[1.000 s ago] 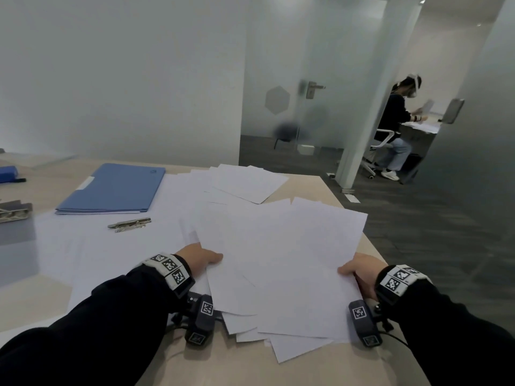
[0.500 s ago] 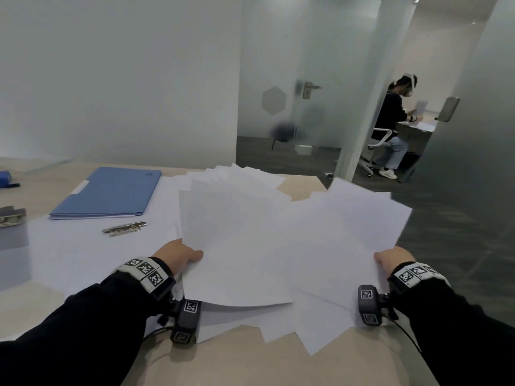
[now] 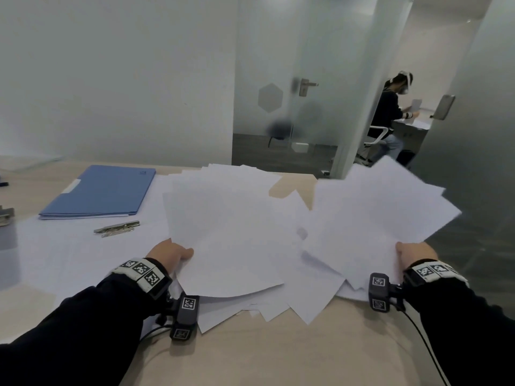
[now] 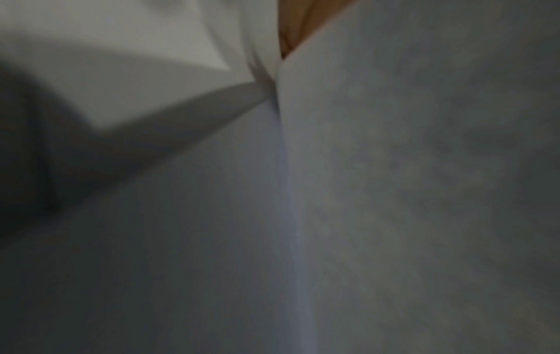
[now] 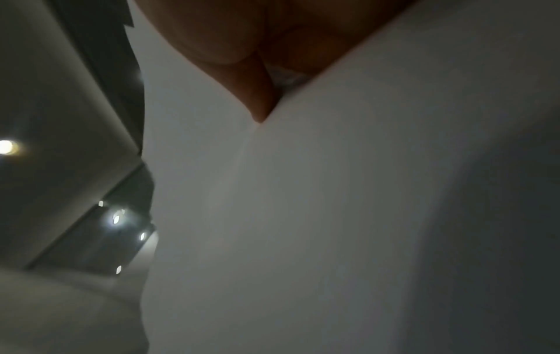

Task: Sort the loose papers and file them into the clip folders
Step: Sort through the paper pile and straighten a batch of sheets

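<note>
A fanned heap of white loose papers (image 3: 237,232) is lifted off the table between my two hands. My left hand (image 3: 171,253) grips the left edge of the heap, thumb on top, fingers hidden under the sheets. My right hand (image 3: 412,253) grips the right edge, where the sheets (image 3: 376,213) tilt up past the table's end. A blue clip folder (image 3: 100,190) lies shut at the back left. Both wrist views are filled with paper (image 4: 394,191) (image 5: 303,215) close up; in the right wrist view the right hand's fingers (image 5: 260,95) press against it.
A metal clip (image 3: 117,227) lies on more sheets beside the folder. A grey object (image 3: 7,227) with a metal clamp stands at the left edge. The wooden table (image 3: 278,352) ends at the right. Beyond a glass partition a person sits at a desk (image 3: 390,112).
Both hands have raised the paper heap from lying flat on the table; the right hand has moved outward and up, fanning the right-hand sheets beyond the table edge.
</note>
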Demonstrator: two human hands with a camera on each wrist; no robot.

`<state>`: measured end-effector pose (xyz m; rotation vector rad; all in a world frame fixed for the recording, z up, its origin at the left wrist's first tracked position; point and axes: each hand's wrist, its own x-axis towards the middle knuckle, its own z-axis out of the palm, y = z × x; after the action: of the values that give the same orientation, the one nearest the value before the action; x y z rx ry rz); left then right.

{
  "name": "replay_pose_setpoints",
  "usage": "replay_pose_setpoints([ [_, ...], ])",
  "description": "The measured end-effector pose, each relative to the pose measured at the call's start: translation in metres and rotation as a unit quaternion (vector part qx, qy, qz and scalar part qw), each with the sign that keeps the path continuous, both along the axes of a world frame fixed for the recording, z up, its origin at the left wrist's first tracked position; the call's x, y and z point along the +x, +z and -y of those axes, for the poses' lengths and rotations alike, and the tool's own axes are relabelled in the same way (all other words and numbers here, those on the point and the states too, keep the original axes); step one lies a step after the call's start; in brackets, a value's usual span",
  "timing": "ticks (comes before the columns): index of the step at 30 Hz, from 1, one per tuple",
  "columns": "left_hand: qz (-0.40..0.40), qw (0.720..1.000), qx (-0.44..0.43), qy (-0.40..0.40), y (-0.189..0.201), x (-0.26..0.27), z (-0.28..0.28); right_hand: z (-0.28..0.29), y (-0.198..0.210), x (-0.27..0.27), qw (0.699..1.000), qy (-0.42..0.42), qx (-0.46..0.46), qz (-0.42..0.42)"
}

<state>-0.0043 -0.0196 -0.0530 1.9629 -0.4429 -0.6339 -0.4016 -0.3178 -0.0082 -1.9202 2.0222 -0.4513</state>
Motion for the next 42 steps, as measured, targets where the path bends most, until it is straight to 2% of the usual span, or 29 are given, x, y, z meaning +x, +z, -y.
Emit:
replay_pose_setpoints([
  [1, -0.014, 1.000, -0.019, 0.002, -0.001, 0.000, -0.002, 0.002, -0.004, 0.004, 0.998, -0.003, 0.025, 0.055],
  [3, -0.047, 0.997, -0.055, 0.002, -0.001, -0.003, -0.004, 0.001, -0.013, 0.013, 0.991, 0.041, 0.038, 0.121],
  [5, -0.105, 0.989, -0.107, 0.004, -0.002, -0.006, -0.005, 0.003, -0.026, 0.021, 0.973, 0.061, 0.086, 0.206],
  [7, -0.140, 0.979, -0.148, 0.000, -0.002, -0.007, -0.005, -0.001, -0.039, 0.028, 0.926, 0.072, 0.135, 0.344],
  [9, -0.147, 0.976, -0.163, -0.010, -0.001, -0.009, -0.007, -0.008, -0.045, 0.035, 0.887, 0.082, 0.175, 0.420],
  [11, -0.162, 0.971, -0.177, -0.012, 0.005, -0.012, -0.010, -0.015, -0.044, 0.042, 0.885, 0.104, 0.192, 0.410],
  [16, -0.138, 0.971, -0.193, 0.012, 0.024, -0.007, -0.017, -0.004, -0.043, 0.052, 0.954, 0.119, 0.133, 0.241],
  [19, -0.116, 0.971, -0.201, 0.052, 0.032, 0.006, -0.027, -0.003, -0.040, 0.055, 0.977, 0.108, 0.098, 0.152],
  [22, -0.093, 0.963, -0.235, 0.088, 0.035, 0.028, -0.040, -0.009, -0.033, 0.054, 0.986, 0.085, 0.106, 0.099],
  [27, 0.018, 0.975, -0.188, 0.120, 0.039, 0.064, -0.052, -0.009, -0.036, 0.051, 0.986, 0.087, 0.124, 0.073],
  [31, 0.017, 0.960, -0.252, 0.120, 0.057, 0.066, -0.054, -0.020, -0.032, 0.056, 0.983, 0.086, 0.118, 0.111],
  [34, 0.028, 0.949, -0.293, 0.110, 0.085, 0.052, -0.056, -0.030, -0.026, 0.059, 0.976, 0.088, 0.119, 0.159],
  [37, 0.037, 0.932, -0.347, 0.096, 0.111, 0.038, -0.056, -0.037, -0.022, 0.059, 0.978, 0.097, 0.140, 0.118],
  [40, 0.024, 0.925, -0.374, 0.065, 0.121, 0.024, -0.051, -0.040, -0.020, 0.060, 0.987, 0.108, 0.084, 0.081],
  [42, 0.010, 0.927, -0.373, 0.041, 0.117, 0.014, -0.043, -0.046, -0.011, 0.068, 0.980, 0.140, 0.028, 0.138],
])
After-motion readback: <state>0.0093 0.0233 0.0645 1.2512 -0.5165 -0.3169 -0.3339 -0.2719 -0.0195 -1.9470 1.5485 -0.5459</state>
